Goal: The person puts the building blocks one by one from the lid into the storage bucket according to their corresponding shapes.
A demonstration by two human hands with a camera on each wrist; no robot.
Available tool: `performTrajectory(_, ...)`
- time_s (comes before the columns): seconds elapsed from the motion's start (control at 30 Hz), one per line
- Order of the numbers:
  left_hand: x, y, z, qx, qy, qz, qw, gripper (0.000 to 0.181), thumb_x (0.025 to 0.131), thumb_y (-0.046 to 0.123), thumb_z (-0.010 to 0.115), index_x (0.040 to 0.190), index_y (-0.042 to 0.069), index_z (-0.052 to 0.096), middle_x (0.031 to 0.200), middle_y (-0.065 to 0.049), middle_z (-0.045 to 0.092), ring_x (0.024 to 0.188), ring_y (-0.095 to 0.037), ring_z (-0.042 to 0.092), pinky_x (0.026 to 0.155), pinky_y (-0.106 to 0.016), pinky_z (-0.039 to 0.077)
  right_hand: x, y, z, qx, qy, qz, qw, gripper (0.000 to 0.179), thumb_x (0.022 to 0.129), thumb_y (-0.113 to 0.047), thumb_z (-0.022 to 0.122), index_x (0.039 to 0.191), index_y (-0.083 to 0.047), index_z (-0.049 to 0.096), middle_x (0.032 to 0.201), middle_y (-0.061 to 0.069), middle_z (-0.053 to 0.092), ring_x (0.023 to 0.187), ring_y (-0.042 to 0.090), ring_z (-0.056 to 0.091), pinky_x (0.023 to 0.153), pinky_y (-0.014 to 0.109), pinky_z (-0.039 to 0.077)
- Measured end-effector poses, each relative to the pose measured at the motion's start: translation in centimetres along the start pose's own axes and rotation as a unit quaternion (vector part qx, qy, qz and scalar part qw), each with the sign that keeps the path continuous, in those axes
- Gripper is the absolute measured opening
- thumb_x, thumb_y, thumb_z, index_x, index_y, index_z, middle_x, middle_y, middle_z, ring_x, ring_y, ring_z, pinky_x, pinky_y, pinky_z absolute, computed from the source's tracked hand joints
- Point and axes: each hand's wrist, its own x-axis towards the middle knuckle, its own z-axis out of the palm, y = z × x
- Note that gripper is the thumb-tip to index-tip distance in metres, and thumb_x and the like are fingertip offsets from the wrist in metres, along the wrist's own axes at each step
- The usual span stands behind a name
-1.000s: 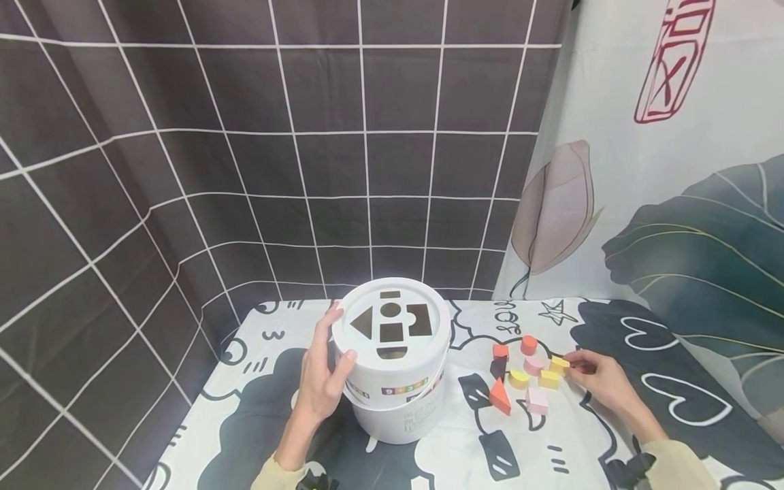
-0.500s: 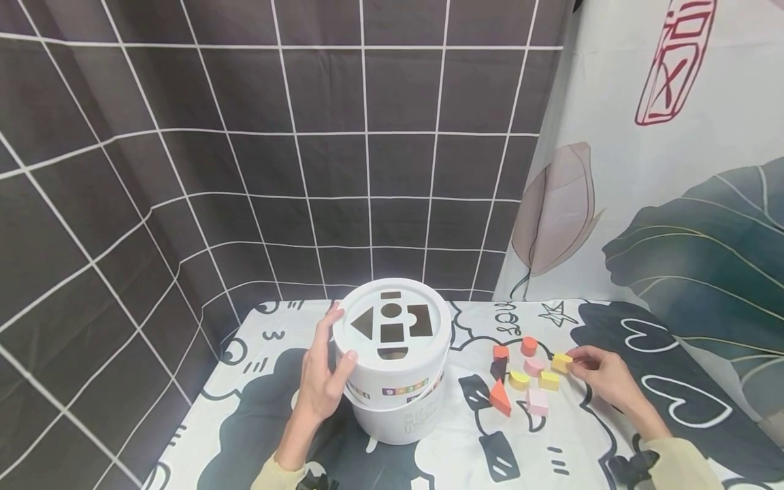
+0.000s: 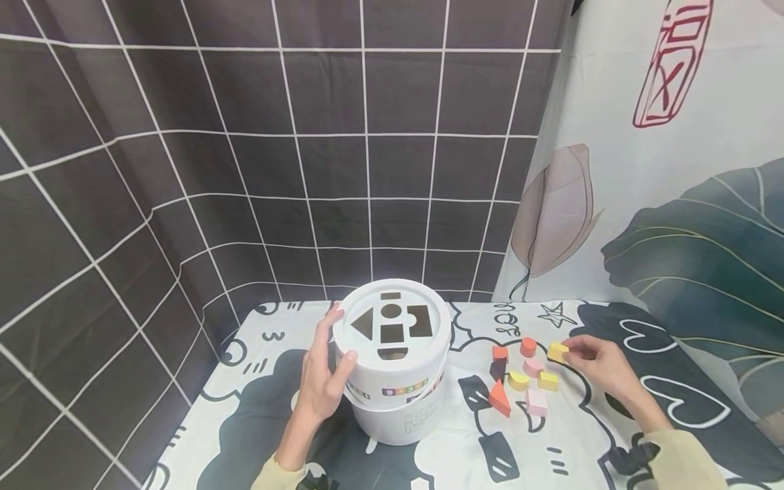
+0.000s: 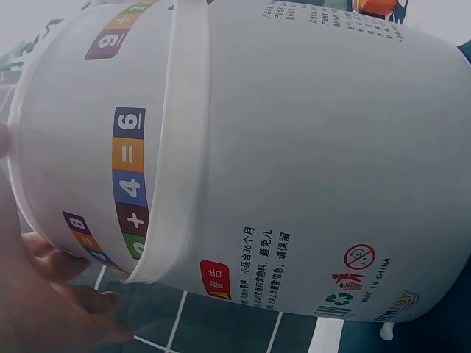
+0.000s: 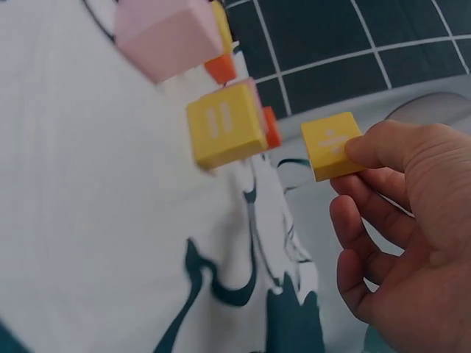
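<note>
My left hand (image 3: 322, 378) rests against the left side of a white bucket (image 3: 398, 415), fingers along the lid's edge and thumb on the near side. The white lid (image 3: 361, 350) has several shaped holes: a triangle, a circle, rectangles and others. In the left wrist view, coloured number stickers (image 4: 129, 154) run around the bucket's upper part. My right hand (image 3: 603, 367) pinches a yellow block (image 5: 330, 145) with a division sign between thumb and fingers. Another yellow block (image 5: 227, 125), marked with two parallel bars, lies near it among the loose blocks.
Right of the bucket lie a red triangular block (image 3: 499, 399), a pink block (image 3: 536, 402), a round yellow block (image 3: 518, 380), a red cylinder (image 3: 528, 346) and several others. A patterned cloth (image 3: 453, 442) covers the table. A dark grid curtain (image 3: 398, 163) hangs behind.
My right hand has lifted the yellow block slightly and moved it away from the other blocks, toward the table's back. My left hand and the bucket stay in place.
</note>
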Motion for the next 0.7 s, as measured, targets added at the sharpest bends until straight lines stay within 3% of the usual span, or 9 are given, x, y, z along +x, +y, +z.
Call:
performTrajectory(0.13, 0.0, 0.0, 0.0, 0.002, -0.002, 0.000, 1.0000, 0.067, 0.080, 0.019, 0.054, 0.143, 0.000, 0.044, 0.153, -0.018, 0.041, 0.139, -0.039, 0.041, 0.109, -0.063, 0.029, 0.3, -0.8, -0.3, 0.010, 0.002, -0.030, 0.9995, 0.026, 0.085, -0.004, 0.072, 0.107, 0.008, 0.066, 0.090, 0.015, 0.068, 0.079, 0.027, 0.062, 0.059, 0.028, 0.051)
performTrajectory(0.3, 0.0, 0.0, 0.0, 0.001, -0.001, 0.000, 1.0000, 0.067, 0.080, 0.019, 0.054, 0.144, 0.000, 0.044, 0.153, -0.019, 0.042, 0.139, -0.040, 0.040, 0.108, -0.063, 0.028, 0.8, -1.7, -0.3, 0.024, 0.017, -0.055, 0.9980, 0.023, 0.082, -0.003, 0.074, 0.103, 0.004, 0.067, 0.086, 0.011, 0.068, 0.075, 0.023, 0.061, 0.057, 0.034, 0.051)
performTrajectory(0.47, 0.0, 0.0, 0.0, 0.000, -0.001, 0.001, 1.0000, 0.066, 0.080, 0.019, 0.054, 0.143, 0.000, 0.045, 0.153, -0.019, 0.042, 0.138, -0.040, 0.041, 0.108, -0.063, 0.029, 1.1, -4.1, -1.0, 0.010, 0.003, -0.083, 0.9965, 0.024, 0.085, -0.004, 0.072, 0.107, 0.005, 0.068, 0.090, 0.012, 0.069, 0.082, 0.027, 0.063, 0.068, 0.034, 0.051)
performTrajectory(0.7, 0.0, 0.0, 0.0, 0.001, 0.000, -0.002, 1.0000, 0.066, 0.080, 0.020, 0.054, 0.143, 0.001, 0.045, 0.153, -0.018, 0.042, 0.138, -0.040, 0.041, 0.108, -0.063, 0.029, 1.6, -7.2, -1.4, 0.000, -0.012, -0.091, 0.9958, 0.024, 0.086, -0.003, 0.074, 0.109, 0.005, 0.068, 0.095, 0.012, 0.070, 0.088, 0.029, 0.062, 0.076, 0.042, 0.048)
